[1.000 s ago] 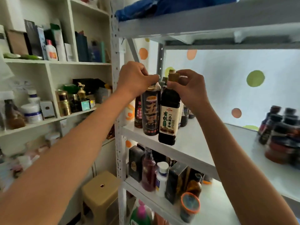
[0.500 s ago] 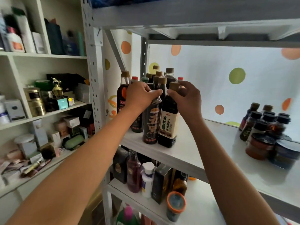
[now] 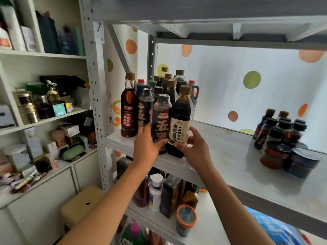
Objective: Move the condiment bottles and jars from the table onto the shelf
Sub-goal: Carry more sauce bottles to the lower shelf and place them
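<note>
At the front edge of the white metal shelf [image 3: 221,167], the left hand [image 3: 146,147] cupped the dark plastic-wrapped bottle [image 3: 161,121]; beside it, the right hand [image 3: 194,149] gripped the tan-capped dark soy-sauce bottle [image 3: 180,121], both upright.

Backlit from the translucent dotted panel [image 3: 230,89] behind the shelf [image 3: 230,156], bright there, dimmer under the upper board [image 3: 194,9]. Soft glare and faint reflections on the white shelf surface. Wide-angle bending toward the edges. Blurred at far left cabinet [image 3: 35,68]; bottle labels [image 3: 178,131] fairly sharp.
</note>
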Action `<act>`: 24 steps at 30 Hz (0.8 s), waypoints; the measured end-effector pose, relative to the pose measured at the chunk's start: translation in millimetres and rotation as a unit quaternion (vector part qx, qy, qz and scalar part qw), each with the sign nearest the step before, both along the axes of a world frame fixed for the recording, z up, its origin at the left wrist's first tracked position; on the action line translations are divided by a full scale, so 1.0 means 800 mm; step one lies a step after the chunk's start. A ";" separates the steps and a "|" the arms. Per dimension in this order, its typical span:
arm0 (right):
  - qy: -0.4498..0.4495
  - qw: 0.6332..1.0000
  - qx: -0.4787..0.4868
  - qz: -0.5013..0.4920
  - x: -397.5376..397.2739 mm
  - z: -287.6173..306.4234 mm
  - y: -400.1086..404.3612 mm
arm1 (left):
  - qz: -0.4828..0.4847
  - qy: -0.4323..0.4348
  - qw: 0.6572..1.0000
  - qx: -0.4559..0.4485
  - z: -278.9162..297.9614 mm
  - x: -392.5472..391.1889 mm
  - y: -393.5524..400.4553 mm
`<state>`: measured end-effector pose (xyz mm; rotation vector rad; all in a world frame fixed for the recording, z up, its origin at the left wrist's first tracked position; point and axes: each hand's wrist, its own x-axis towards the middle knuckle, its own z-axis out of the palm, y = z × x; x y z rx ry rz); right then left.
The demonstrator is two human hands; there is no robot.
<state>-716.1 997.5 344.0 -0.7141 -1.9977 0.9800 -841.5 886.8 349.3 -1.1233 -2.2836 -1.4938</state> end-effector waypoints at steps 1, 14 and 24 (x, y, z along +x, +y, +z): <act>-0.005 1.000 0.003 -0.004 0.001 -0.003 -0.002 | 0.008 0.002 1.000 0.004 -0.004 0.000 0.003; 0.002 0.997 0.008 -0.072 -0.010 0.007 0.026 | 0.059 0.021 0.997 0.037 -0.021 -0.010 0.031; -0.010 0.992 -0.029 -0.119 -0.035 0.011 0.117 | 0.084 0.039 0.995 0.044 -0.038 -0.014 0.047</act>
